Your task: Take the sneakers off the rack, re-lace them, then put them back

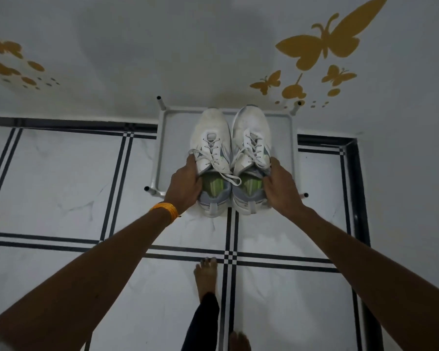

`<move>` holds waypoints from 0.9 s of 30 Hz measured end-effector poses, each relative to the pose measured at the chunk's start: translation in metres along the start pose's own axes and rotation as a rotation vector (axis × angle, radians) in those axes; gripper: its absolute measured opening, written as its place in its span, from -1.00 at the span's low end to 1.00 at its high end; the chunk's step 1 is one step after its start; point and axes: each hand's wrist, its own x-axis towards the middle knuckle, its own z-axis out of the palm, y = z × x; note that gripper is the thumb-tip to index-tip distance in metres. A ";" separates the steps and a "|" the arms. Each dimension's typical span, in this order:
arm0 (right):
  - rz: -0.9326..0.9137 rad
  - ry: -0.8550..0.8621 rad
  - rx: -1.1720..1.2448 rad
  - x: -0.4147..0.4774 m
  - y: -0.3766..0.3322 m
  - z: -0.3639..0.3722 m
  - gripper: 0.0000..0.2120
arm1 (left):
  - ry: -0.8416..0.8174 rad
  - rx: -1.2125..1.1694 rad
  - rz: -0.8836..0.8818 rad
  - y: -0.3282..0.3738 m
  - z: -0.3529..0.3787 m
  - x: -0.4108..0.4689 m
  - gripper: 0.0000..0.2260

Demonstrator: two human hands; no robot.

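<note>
A white wall (213, 46) with gold butterfly decals (327, 39) rises behind a floor (61, 173) of pale tiles crossed by dark striped lines. Against the wall stands a low white rack (162, 148) with a rimmed top shelf and four black-capped posts at its corners.

Two bare forearms reach forward over the floor to the rack; the left wrist wears orange bangles (166, 210). Below them, two bare feet show on the tiles, the left foot (205, 274) with a dark trouser leg above it.

The pair of white sneakers (230, 158) lies side by side and touching, toes toward the wall edge of the rack, heels hanging over its front edge. Both have grey heel collars and green insoles. The left hand (185, 186) is clamped on the outer side of the left sneaker (211, 148) by the collar, thumb at the opening. The right hand (279, 188) is closed on the outer side of the right sneaker (251, 143) in the same way.

White laces (221, 171) run through the eyelets, with loose ends trailing over the left shoe's opening. No brand name or writing can be read on either shoe.
</note>
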 end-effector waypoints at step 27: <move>0.102 -0.276 -0.323 0.121 0.037 0.038 -0.45 | -0.067 0.368 -0.105 -0.027 0.037 0.116 -0.49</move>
